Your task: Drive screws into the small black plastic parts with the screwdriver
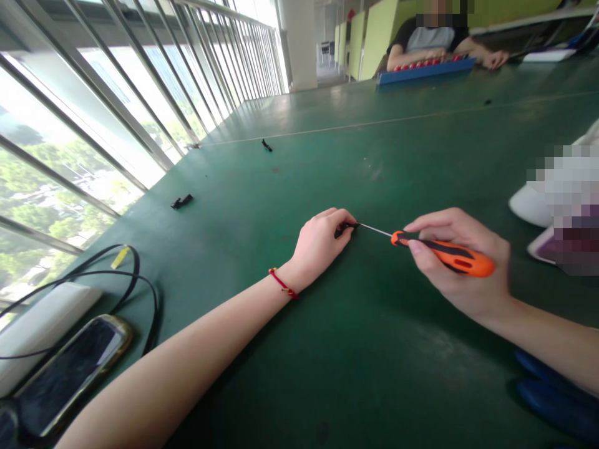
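Note:
My left hand (322,240), with a red cord bracelet at the wrist, rests low over the green table (327,162). Its fingers are closed around a small black part (345,228), mostly hidden in the grip. In my right hand (468,268) is a screwdriver (461,257) with an orange and black handle, lying slantwise. Its thin metal shaft points left, and the tip meets the black part at my left fingertips. Whether the tip sits in a screw is too small to tell.
Small black pieces (182,201) lie at the left. Lower left are a phone (70,374), a white box-shaped object (51,324) and a black cable (156,305). A metal railing (154,81) borders the table. Across it sits a person (430,40) behind a blue tray (425,72).

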Tool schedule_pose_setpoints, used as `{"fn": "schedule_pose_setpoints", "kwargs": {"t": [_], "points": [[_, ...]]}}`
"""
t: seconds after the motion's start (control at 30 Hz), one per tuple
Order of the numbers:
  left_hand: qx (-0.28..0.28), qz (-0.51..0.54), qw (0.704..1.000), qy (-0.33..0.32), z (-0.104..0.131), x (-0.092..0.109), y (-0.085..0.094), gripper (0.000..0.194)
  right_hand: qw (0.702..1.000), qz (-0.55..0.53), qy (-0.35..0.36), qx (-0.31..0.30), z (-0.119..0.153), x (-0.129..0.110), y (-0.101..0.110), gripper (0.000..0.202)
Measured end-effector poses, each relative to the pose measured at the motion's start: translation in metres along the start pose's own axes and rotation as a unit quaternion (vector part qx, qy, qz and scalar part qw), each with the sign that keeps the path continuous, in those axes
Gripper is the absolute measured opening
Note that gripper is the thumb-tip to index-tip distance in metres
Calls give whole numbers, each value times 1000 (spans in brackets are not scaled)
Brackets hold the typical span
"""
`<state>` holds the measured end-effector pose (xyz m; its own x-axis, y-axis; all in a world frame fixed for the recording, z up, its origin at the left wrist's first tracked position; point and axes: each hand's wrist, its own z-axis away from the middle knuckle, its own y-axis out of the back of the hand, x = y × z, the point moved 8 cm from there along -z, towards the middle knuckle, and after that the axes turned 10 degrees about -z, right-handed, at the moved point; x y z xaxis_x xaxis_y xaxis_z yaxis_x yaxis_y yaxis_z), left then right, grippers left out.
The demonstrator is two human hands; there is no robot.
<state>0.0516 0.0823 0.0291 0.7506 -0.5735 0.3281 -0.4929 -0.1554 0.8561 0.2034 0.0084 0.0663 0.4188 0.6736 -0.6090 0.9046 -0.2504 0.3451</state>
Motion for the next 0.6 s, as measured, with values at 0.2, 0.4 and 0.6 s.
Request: {"fn": "schedule_pose_setpoints", "kwargs": {"t": [0.2,0.4,0.6], "points": [[-2,14,1000,-1,0,1,1,14,994,-90,26,62,-3,0,6,42],[0,16,1000,-8,1,2,3,15,1000,-24,1,5,-3,0,0,19],[0,31,1000,0,-1,0,2,13,1000,-2,-4,1,0,-1,-1,14]]}}
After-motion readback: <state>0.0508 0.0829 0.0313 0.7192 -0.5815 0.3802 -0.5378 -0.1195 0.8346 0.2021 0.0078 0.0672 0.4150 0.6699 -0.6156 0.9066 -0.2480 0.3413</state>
